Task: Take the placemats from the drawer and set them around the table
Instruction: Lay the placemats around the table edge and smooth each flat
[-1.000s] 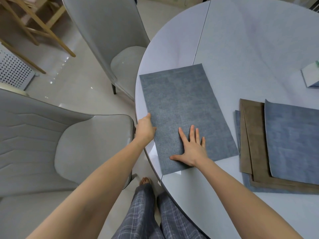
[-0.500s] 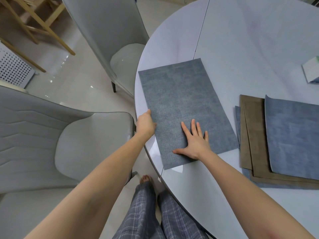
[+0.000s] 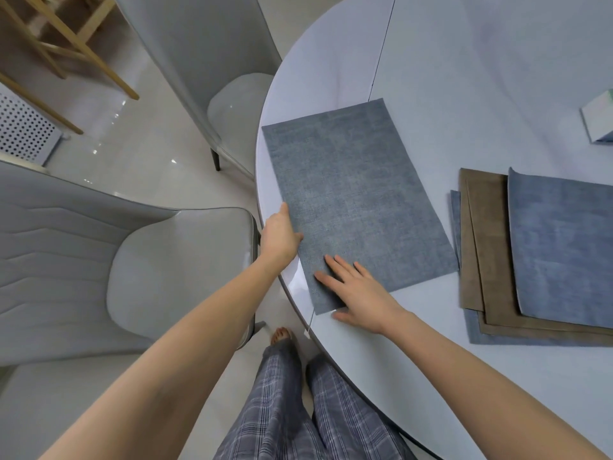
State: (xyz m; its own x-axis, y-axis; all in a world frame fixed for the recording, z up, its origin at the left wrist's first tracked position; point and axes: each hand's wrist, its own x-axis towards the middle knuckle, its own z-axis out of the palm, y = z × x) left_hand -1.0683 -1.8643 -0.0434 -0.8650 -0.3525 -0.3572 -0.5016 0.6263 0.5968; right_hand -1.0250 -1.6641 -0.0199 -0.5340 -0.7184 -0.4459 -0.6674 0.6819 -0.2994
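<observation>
A grey-blue placemat (image 3: 358,200) lies flat at the left edge of the round tabletop (image 3: 464,78), its near left corner just overhanging the rim. The left hand (image 3: 280,235) grips the mat's left edge, thumb on top and the fingers hidden beneath. The right hand (image 3: 356,293) lies flat on the mat's near corner, fingers straight and spread, its thumb resting on the bare tabletop just past the mat's near edge.

Just beside the mat, toward the right edge of the tabletop, sits a stack of placemats (image 3: 491,260): a blue one on top, brown beneath it, and another blue at the bottom, each offset so its left edge shows. A small pale box (image 3: 598,121) stands farther back at the right.

Two grey chairs stand by the tabletop's left rim, a near chair (image 3: 99,260) and a far chair (image 3: 205,61).
</observation>
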